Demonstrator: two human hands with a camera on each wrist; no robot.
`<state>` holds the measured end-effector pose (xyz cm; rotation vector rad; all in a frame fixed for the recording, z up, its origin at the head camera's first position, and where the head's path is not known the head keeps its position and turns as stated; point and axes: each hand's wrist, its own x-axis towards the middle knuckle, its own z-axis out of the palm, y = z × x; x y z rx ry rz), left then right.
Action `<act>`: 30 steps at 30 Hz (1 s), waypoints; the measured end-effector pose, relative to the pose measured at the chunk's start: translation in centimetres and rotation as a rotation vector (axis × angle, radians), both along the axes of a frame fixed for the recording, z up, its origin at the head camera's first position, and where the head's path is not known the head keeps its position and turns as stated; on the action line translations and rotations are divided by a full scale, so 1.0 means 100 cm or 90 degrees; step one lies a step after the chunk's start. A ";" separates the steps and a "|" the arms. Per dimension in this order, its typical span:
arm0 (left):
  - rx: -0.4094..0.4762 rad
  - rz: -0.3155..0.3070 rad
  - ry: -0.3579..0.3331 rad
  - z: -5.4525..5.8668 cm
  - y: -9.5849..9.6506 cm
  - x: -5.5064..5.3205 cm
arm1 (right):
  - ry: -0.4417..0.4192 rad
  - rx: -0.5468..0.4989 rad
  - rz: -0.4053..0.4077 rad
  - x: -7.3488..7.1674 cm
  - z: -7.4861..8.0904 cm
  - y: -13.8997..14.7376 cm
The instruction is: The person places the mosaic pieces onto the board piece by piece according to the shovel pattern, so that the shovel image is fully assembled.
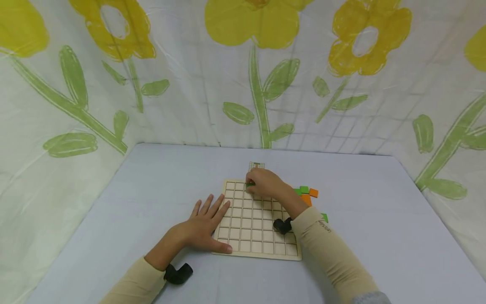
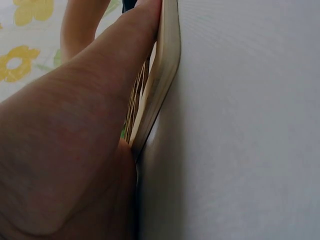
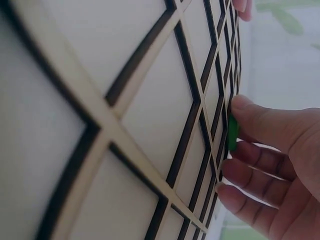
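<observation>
A light wooden grid board (image 1: 246,223) with square cells lies flat on the pale table. My left hand (image 1: 202,230) is spread along its left side, fingers straight, thumb at the near left corner; the left wrist view shows the board's edge (image 2: 159,90) against that hand. At the far row, my right hand (image 1: 267,185) pinches a small green tile between thumb and fingers. In the right wrist view the green tile (image 3: 233,132) stands on edge against the grid, and the other fingertips are close to the board. The head view shows only a bit of this tile.
Green tiles (image 1: 304,189) and orange tiles (image 1: 313,193) lie right of the board, partly behind the right forearm. Another green tile (image 1: 325,218) shows beside the sleeve. A small card with a printed grid (image 1: 257,164) lies beyond the board. A flowered curtain (image 1: 182,105) hangs behind the table.
</observation>
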<state>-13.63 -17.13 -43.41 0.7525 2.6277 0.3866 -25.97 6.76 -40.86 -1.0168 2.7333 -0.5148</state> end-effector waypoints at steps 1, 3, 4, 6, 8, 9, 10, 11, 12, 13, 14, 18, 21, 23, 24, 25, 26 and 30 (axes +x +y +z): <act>-0.001 0.000 0.000 0.000 0.000 0.000 | 0.000 -0.002 -0.002 0.000 0.000 0.000; -0.003 0.001 0.000 -0.001 0.000 0.000 | 0.001 0.001 -0.008 -0.001 0.000 -0.001; -0.002 0.001 -0.001 -0.001 0.000 0.000 | 0.000 0.002 -0.011 -0.001 -0.001 -0.001; -0.002 0.002 -0.002 -0.001 0.001 0.000 | 0.000 0.008 -0.017 -0.002 -0.001 -0.002; -0.005 0.001 -0.001 -0.002 0.001 0.000 | -0.002 0.010 -0.024 -0.002 -0.002 -0.002; -0.006 0.002 -0.001 -0.002 0.001 0.000 | -0.004 0.009 -0.026 -0.003 -0.002 -0.003; -0.008 0.001 -0.001 -0.002 0.000 0.000 | -0.007 0.008 -0.028 -0.003 -0.002 -0.003; -0.009 0.001 -0.001 -0.002 0.000 0.000 | -0.009 0.008 -0.029 -0.003 -0.002 -0.004; -0.009 0.001 -0.001 -0.001 0.000 0.000 | -0.011 0.007 -0.031 -0.004 -0.002 -0.004; -0.010 0.001 -0.001 -0.001 0.000 0.000 | -0.013 0.005 -0.032 -0.004 -0.001 -0.005; -0.010 0.000 -0.001 -0.001 0.000 0.000 | -0.014 0.005 -0.034 -0.004 -0.001 -0.005; -0.006 -0.002 0.001 0.001 0.000 0.000 | -0.009 0.009 -0.038 -0.004 0.001 -0.007; -0.004 -0.003 0.002 0.001 0.000 0.000 | -0.005 0.013 -0.040 -0.004 0.001 -0.008; -0.006 -0.002 0.002 0.001 0.000 0.000 | -0.002 0.017 -0.042 -0.004 0.000 -0.008; -0.007 -0.001 0.002 0.000 0.000 0.000 | -0.004 0.018 -0.043 -0.003 0.000 -0.008; -0.009 0.000 0.001 0.000 0.000 0.000 | -0.009 0.020 -0.044 -0.003 -0.001 -0.008; -0.010 0.001 0.000 0.000 0.000 0.000 | -0.014 0.026 -0.038 -0.002 0.000 -0.008; -0.010 0.003 -0.001 0.000 0.000 0.000 | -0.010 0.092 -0.008 0.006 0.002 -0.006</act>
